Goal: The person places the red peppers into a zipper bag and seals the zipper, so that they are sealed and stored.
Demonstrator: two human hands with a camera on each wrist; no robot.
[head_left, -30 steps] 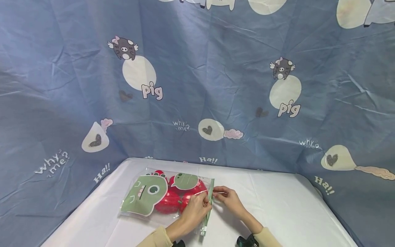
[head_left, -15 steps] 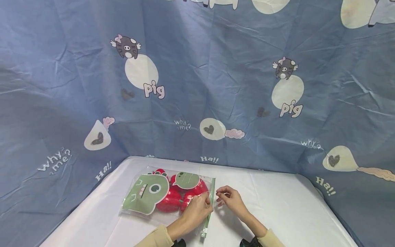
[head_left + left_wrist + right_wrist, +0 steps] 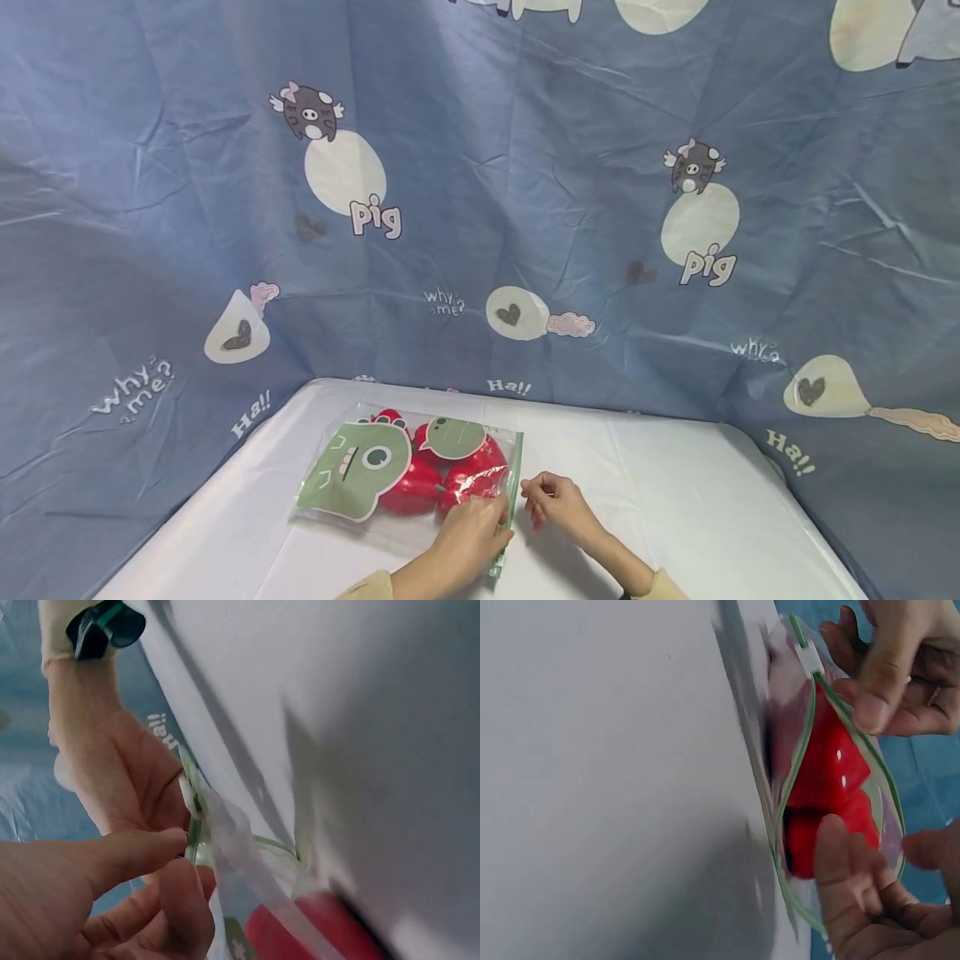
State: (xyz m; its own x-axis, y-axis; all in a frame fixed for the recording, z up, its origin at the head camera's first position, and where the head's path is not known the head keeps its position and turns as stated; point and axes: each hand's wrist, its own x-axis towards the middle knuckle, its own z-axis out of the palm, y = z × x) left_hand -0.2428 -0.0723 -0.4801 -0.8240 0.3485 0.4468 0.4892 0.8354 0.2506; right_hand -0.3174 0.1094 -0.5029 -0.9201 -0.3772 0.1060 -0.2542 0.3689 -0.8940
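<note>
A clear zip bag (image 3: 345,479) with a green cartoon monster print lies on the table, its green-edged mouth to the right. Glossy red things (image 3: 411,490) that look like bell peppers fill it. My left hand (image 3: 468,533) pinches the zip edge at the near part of the mouth. In the right wrist view the mouth gapes, and a white slider (image 3: 810,660) sits near my left fingers. My right hand (image 3: 562,508) hovers just right of the mouth, fingers loosely bent, holding nothing visible. The left wrist view shows the pinched green strip (image 3: 193,832) close up.
A white cloth covers the table (image 3: 675,500). Behind it hangs a blue curtain (image 3: 465,208) printed with cartoon pigs and words. Dark wrist straps show at the sleeves, one of them on the right wrist (image 3: 105,628).
My left hand has slid along the bag's edge toward me. My right hand has come off the edge, moved slightly right, then toward me. The bag has barely moved.
</note>
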